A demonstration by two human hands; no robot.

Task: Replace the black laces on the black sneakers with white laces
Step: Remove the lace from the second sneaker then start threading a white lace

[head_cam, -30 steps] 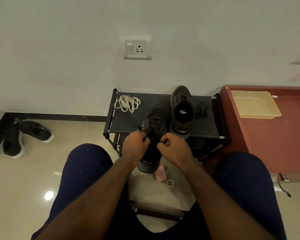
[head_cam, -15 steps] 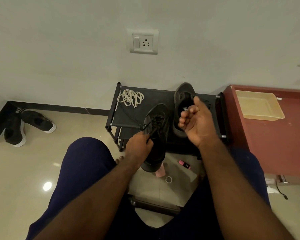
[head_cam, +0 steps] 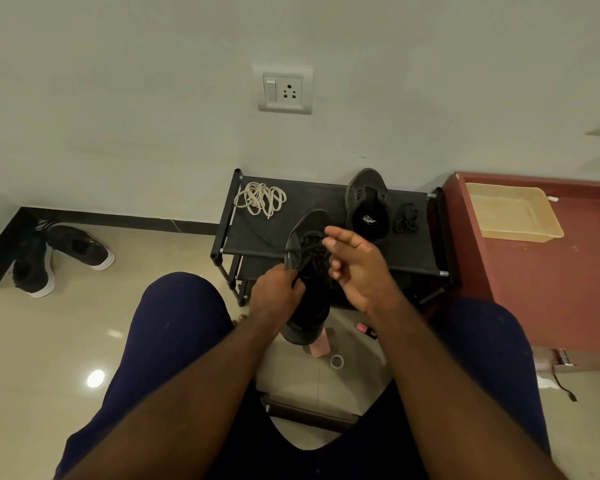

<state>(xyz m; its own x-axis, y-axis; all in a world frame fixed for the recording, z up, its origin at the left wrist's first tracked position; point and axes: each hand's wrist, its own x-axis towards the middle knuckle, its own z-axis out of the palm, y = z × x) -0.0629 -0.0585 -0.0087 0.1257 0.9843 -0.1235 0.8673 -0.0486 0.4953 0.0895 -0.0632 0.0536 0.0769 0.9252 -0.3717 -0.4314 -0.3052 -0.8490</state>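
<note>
A black sneaker (head_cam: 311,306) stands tilted between my knees, its toe leaning on the front edge of a black shoe rack (head_cam: 257,249). My left hand (head_cam: 278,294) grips its left side at the black laces. A loose black lace strand (head_cam: 257,233) runs from the shoe up-left across the rack. My right hand (head_cam: 357,268) hovers just right of the lacing, fingers loosely curled, with nothing visible in it. The second black sneaker (head_cam: 366,202) lies on the rack with a pile of black lace (head_cam: 406,220) beside it. White laces (head_cam: 260,199) lie coiled at the rack's back left.
A red-brown desk (head_cam: 551,271) with a beige tray (head_cam: 513,213) stands right of the rack. Another pair of black shoes (head_cam: 66,252) lies on the floor at left. A pink object (head_cam: 321,346), a small ring (head_cam: 336,361) and a pink marker (head_cam: 364,329) lie under the sneaker.
My right hand let go at the lacing, swung up and right toward the second sneaker, and has now come back down close to the held shoe. My left hand kept its grip.
</note>
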